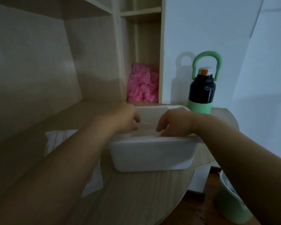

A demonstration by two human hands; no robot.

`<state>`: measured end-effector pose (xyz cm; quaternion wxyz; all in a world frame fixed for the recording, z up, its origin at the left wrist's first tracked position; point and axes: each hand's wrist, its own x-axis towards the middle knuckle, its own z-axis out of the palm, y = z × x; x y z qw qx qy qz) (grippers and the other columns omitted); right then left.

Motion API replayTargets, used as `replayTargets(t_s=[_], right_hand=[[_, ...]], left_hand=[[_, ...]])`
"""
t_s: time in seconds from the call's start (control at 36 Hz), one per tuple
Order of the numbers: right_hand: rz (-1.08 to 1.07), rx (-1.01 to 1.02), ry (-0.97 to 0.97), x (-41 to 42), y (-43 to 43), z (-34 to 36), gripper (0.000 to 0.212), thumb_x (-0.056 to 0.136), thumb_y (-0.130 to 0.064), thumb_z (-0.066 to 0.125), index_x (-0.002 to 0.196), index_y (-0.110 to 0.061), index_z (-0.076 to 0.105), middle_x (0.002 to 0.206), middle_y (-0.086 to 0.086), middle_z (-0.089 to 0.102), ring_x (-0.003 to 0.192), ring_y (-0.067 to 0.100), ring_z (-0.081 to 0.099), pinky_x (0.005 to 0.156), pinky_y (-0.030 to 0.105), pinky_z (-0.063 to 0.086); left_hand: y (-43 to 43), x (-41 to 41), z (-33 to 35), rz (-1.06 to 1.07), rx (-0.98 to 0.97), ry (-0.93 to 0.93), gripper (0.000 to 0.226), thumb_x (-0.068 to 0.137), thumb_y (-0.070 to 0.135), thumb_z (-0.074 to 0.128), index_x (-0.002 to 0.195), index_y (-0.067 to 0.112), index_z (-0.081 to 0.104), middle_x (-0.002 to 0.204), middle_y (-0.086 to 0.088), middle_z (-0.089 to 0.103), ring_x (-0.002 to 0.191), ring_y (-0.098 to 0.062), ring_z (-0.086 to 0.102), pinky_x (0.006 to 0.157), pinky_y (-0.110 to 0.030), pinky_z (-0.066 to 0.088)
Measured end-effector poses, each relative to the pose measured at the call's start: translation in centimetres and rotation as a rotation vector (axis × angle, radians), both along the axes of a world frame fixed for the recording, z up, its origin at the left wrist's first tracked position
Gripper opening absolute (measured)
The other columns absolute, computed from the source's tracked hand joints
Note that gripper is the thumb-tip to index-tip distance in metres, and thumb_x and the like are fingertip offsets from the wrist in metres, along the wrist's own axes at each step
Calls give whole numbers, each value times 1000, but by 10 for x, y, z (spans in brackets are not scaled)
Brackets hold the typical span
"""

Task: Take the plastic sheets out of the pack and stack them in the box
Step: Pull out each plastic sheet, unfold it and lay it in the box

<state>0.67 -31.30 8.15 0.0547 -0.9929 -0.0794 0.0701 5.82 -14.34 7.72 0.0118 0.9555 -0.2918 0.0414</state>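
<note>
1. Surface [136, 192]: pale wood, with a rounded edge curving along its right side. The widest stretch of bare wood lies at the far left, under the shelf unit [115, 46].
2. Box [151, 153]: white, open-topped, long axis running left to right. Its right end sits close to the curved edge, and a black-and-green bottle [202, 91] stands just beyond its far right corner.
3. Left hand [126, 117]: reaches over the box's left end, wrist bent, fingers curled down inside.
4. Right hand [173, 122]: reaches over the near rim at the right end, fingers curled down inside.
5. Grip, both hands: fingertips are at the sheets, but blur hides whether they pinch or only press.
6. Plastic sheets [146, 129]: translucent, lying flat inside the box between the two hands, along the box's length.
7. Pack [58, 140]: white with print, flat on the surface left of the box, partly under the left forearm.
8. Pink crumpled plastic [143, 83]: in the narrow shelf compartment beyond the box.
9. Green bin [230, 200]: on the floor, near right.
</note>
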Motion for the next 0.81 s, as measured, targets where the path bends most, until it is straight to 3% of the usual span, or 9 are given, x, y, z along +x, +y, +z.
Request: replayTargets(t_s=[0.08,0.17,0.22,0.36,0.47,0.56,0.64,0.72,0.81], right_hand=[[-20,-134,147,6,3,-4,39,95,-21,50,134,-19,52,138,1,50,126,19,46,107,32,30],[-73,-180,187,7,3,-5,41,97,-18,46,137,-14,48,142,6,46,129,22,43,106,32,30],[-84,-185,148,8,4,-5,42,95,-17,51,138,-16,48,141,3,47,128,22,44,105,31,32],[-124,-111,-86,17,1,-7,31,94,-19,46,120,-18,63,123,1,61,109,21,57,98,38,46],[-155,130,-184,7,-2,0,35,94,-11,44,123,-19,61,130,1,57,118,20,52,104,36,40],[-151,245,-300,-1,-1,3,36,93,-8,44,124,-16,60,131,4,56,119,21,51,101,29,39],[-150,331,-397,-6,5,3,36,91,-9,44,122,-15,62,128,5,58,115,21,53,99,30,42],[-113,397,-456,-14,18,4,34,91,-12,46,119,-16,63,124,3,61,111,20,55,97,29,43],[-62,448,-513,-24,36,2,32,92,-13,47,119,-15,64,120,2,63,109,17,56,89,22,39]], left_hand=[[11,-11,10,-61,-308,72,22,93,29,60,111,21,70,92,15,65,70,9,53,59,-1,35],[17,-23,18,-91,-417,231,24,93,37,58,99,21,75,82,13,69,67,8,58,56,1,37],[14,-25,17,-70,-368,412,27,94,42,52,92,25,74,81,18,72,71,11,62,64,-3,43],[0,-23,10,105,-226,694,58,98,53,27,77,24,72,74,11,71,84,-12,67,88,-30,51],[-9,-27,8,162,-115,640,71,93,67,17,82,24,72,85,8,71,85,-8,64,92,-30,45],[-6,-29,8,91,-343,495,69,94,64,18,87,24,74,92,11,71,86,-5,64,97,-30,45],[8,-33,12,77,-495,238,50,97,56,32,96,25,71,81,18,64,72,5,58,68,-5,41],[29,-37,10,34,-535,113,44,96,48,46,94,13,72,80,-8,68,68,-15,60,62,-19,44],[47,-48,3,22,-603,96,42,95,39,52,95,1,69,79,-21,62,59,-17,52,48,-25,45]])
